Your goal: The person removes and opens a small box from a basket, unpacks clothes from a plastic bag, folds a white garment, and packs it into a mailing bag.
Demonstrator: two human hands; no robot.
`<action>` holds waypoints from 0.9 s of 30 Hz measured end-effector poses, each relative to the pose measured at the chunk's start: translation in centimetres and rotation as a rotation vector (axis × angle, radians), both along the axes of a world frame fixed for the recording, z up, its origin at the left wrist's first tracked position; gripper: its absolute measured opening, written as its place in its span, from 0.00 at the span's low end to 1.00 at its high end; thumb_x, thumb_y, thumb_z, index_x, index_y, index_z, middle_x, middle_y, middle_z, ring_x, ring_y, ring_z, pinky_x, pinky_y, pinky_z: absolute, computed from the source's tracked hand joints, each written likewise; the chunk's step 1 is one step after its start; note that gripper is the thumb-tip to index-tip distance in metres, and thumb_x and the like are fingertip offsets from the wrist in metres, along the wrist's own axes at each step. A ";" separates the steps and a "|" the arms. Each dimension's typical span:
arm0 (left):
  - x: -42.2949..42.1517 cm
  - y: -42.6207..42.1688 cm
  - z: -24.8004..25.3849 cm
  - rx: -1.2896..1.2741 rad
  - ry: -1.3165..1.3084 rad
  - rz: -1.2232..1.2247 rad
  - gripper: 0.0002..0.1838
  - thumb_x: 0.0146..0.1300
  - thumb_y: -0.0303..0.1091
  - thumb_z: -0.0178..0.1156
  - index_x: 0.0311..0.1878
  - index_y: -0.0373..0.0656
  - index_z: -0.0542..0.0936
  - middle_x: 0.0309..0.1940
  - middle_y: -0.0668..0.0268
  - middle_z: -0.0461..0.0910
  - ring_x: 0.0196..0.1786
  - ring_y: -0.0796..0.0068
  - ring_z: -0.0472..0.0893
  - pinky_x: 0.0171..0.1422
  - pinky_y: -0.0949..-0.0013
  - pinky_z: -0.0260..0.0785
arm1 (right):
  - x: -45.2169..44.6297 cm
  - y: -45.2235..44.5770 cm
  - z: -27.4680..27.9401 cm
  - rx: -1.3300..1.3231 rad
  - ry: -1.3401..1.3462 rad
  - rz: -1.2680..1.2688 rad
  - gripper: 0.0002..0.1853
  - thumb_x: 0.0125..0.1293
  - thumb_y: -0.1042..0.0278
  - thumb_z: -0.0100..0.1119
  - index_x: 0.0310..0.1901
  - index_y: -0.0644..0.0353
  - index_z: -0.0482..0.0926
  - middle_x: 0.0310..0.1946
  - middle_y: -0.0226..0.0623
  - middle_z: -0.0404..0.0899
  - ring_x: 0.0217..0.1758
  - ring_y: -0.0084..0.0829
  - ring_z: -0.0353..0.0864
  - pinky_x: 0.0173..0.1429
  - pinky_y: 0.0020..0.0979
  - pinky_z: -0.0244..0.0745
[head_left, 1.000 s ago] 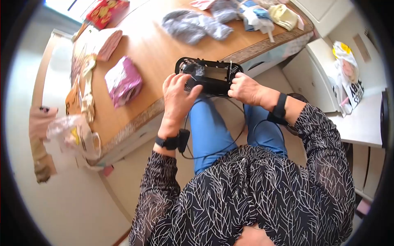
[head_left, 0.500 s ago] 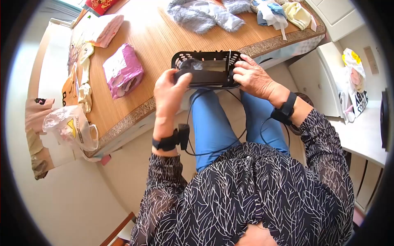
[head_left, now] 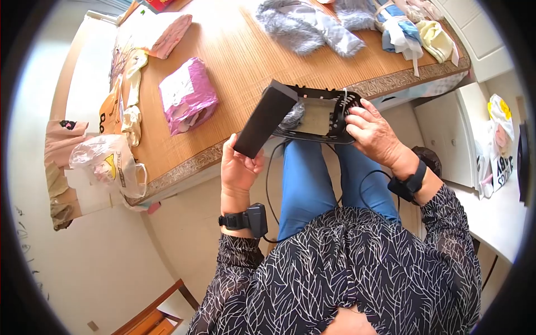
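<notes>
My left hand [head_left: 241,167] is closed round the lower end of a long black box [head_left: 266,118], which is tilted up over the left side of a black plastic basket [head_left: 290,135]. My right hand [head_left: 371,128] grips the basket's right end, fingers over the perforated rim. Inside the basket lies a crumpled grey, shiny bundle [head_left: 293,114], partly covered by the box; a flat beige surface [head_left: 318,117] shows beside it. The basket sits above my knees at the edge of the wood-patterned bed mat [head_left: 234,72].
A pink plastic-wrapped package [head_left: 188,97] lies on the mat. Grey furry clothing [head_left: 307,28], blue-white cloth [head_left: 399,33] and a yellow cloth [head_left: 437,42] are at the far edge. A clear plastic bag [head_left: 109,164] hangs at the left; a white cabinet [head_left: 446,131] stands at the right.
My left hand has lifted the black box from lying across the basket to a steep tilt, uncovering more of the inside. My right hand stays on the basket's end. The whole view has shifted.
</notes>
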State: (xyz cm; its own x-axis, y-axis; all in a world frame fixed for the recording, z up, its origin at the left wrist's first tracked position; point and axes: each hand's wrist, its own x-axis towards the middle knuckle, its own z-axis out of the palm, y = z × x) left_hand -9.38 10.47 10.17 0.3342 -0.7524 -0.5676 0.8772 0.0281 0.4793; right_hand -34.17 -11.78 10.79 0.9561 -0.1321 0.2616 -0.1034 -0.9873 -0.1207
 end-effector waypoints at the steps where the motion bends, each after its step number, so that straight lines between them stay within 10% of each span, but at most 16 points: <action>1: 0.3 0.3 -0.2 0.002 -0.012 -0.037 0.22 0.65 0.58 0.47 0.41 0.50 0.78 0.24 0.64 0.74 0.23 0.72 0.70 0.20 0.75 0.59 | 0.0 0.0 0.2 -0.007 0.014 0.001 0.13 0.41 0.70 0.64 0.32 0.58 0.76 0.43 0.33 0.76 0.59 0.35 0.70 0.73 0.44 0.52; 6: 1.0 2.1 -1.0 0.020 0.033 -0.095 0.24 0.65 0.61 0.45 0.40 0.50 0.78 0.23 0.64 0.73 0.21 0.74 0.69 0.18 0.77 0.58 | 0.5 0.8 2.4 0.138 0.110 -0.034 0.19 0.41 0.67 0.68 0.38 0.60 0.77 0.47 0.38 0.76 0.61 0.38 0.69 0.73 0.45 0.52; 11: -0.2 1.7 0.1 0.007 -0.018 -0.158 0.25 0.66 0.60 0.44 0.40 0.48 0.77 0.20 0.67 0.73 0.18 0.76 0.70 0.15 0.76 0.58 | 3.8 2.6 3.6 0.598 -0.185 -0.134 0.27 0.52 0.65 0.66 0.54 0.63 0.72 0.52 0.45 0.74 0.54 0.44 0.75 0.58 0.38 0.72; 14: -3.2 1.0 1.8 0.005 0.069 -0.172 0.26 0.66 0.61 0.44 0.42 0.46 0.76 0.21 0.66 0.74 0.17 0.74 0.70 0.14 0.76 0.59 | 6.7 4.2 3.6 1.490 -0.369 -0.353 0.26 0.62 0.57 0.61 0.55 0.65 0.70 0.47 0.37 0.77 0.48 0.26 0.77 0.48 0.27 0.76; 27: -4.8 5.0 0.3 -0.272 -0.178 -0.273 0.43 0.65 0.70 0.30 0.62 0.36 0.64 0.43 0.43 0.78 0.32 0.60 0.84 0.30 0.65 0.79 | 7.8 6.4 2.2 1.857 -0.236 -0.494 0.16 0.69 0.52 0.50 0.46 0.55 0.77 0.34 0.30 0.78 0.35 0.24 0.81 0.28 0.27 0.81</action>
